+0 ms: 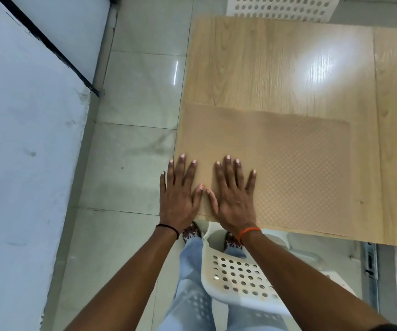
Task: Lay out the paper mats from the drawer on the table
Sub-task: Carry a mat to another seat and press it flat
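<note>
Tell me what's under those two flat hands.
Both the left hand and right hand press flat on a paper mat, which lies on the wooden table. The mat hides the tabletop beneath it.

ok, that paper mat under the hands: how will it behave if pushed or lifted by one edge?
Paper mat lies thin and flat on the table, so probably light and floppy when lifted. The tabletop shines, so it may slide easily. Left hand and right hand press it flat, suggesting it shifts or curls.
</note>
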